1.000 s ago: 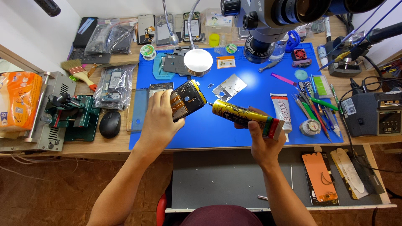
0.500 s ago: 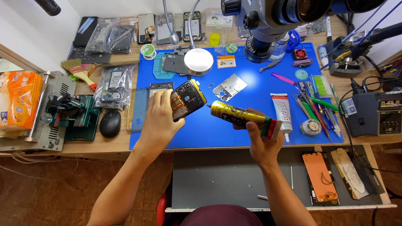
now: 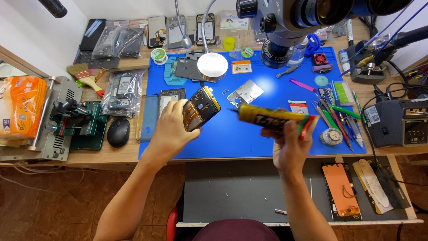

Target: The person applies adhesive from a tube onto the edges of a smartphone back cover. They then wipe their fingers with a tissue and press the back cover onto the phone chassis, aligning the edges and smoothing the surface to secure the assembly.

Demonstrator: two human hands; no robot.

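Observation:
My left hand (image 3: 171,129) holds an opened phone (image 3: 201,107) with its yellow edge and inner parts showing, tilted above the blue work mat (image 3: 249,134). My right hand (image 3: 289,147) grips a yellow glue tube (image 3: 272,118) with a red and green end; its thin nozzle points left toward the phone, with a small gap between them. A small metal plate (image 3: 244,93) lies on the mat just behind the tube.
A microscope (image 3: 303,22) hangs over the mat's far side beside a round silver disc (image 3: 212,66). Tweezers and tools (image 3: 334,111) lie at the right, a soldering station (image 3: 401,120) further right. A black mouse (image 3: 118,132) and green jig (image 3: 78,125) sit left. An open drawer (image 3: 249,192) holds phone parts.
My right hand has lifted the glue tube slightly and levelled it, its nozzle now closer to the phone. The left hand and phone have hardly moved.

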